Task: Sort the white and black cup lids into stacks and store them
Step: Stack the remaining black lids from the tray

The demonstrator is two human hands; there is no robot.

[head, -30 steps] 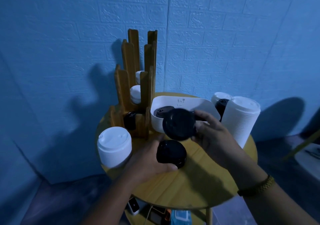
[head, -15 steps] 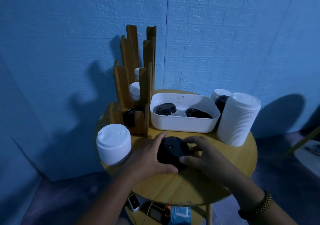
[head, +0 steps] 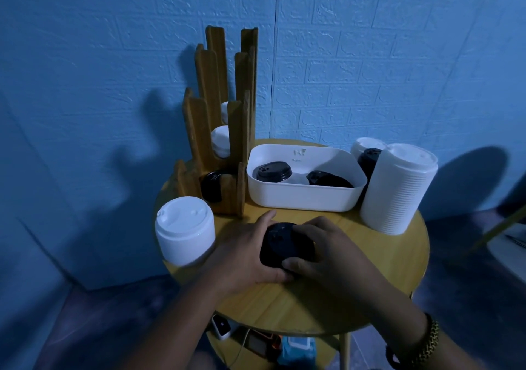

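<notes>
I have both hands on the black stack (head: 284, 248), which sits on the counter (head: 384, 284) near its front edge. My left hand (head: 242, 253) wraps the stack's left side, fingers (head: 264, 217) curled round the far rim and thumb at the near edge. My right hand (head: 333, 253) covers the top and right side, fingers bent over the upper lid and thumb meeting the near rim. I judge the two-sided hold is for squaring the lids and pressing them so that they nest; a loose pile would likely slide apart if lifted one-handed.

More black lids (head: 273, 172) lie in the bin (head: 299, 199) just behind my hands, one dome-up on the left and another tipped over on the right. Something pale lies between them that I cannot make out. The rack (head: 216, 113) stands just left of the bin, with a dark lid (head: 212, 184) in its lowest slot and white lids (head: 222, 142) in the slots above.

A white stack (head: 185, 230) stands at the counter's left edge, close to my left forearm, and I think a careless swing could knock it off. A tall stack (head: 395, 190) stands at the right, beside the bin, with another pile partly hidden behind it. To reach the rack I would have to pass between the white stack and the bin, and the uprights leave narrow openings.
</notes>
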